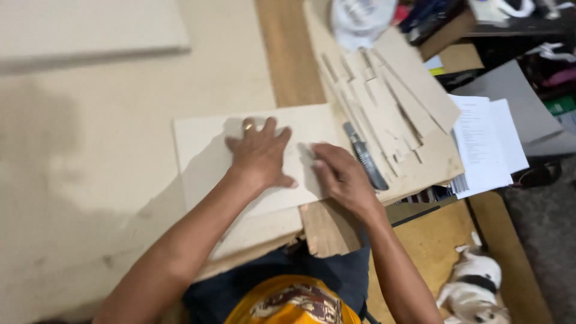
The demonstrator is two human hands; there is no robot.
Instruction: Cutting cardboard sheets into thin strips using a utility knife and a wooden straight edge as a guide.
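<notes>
My left hand (259,153) lies flat, fingers spread, on a pale cream board (204,141) that rests across my lap. My right hand (341,174) presses on the same board's right edge with curled fingers, holding nothing that I can make out. A grey utility knife (363,155) lies just right of my right hand, on a pile of cut cardboard strips (390,108). A brown board (327,228) sticks out from under the cream one.
A large pale sheet (90,30) lies on the floor at the upper left. White printed papers (486,144) sit to the right of the cardboard. A white plastic bag (360,18) lies at the top. A small white dog (474,288) lies at the lower right.
</notes>
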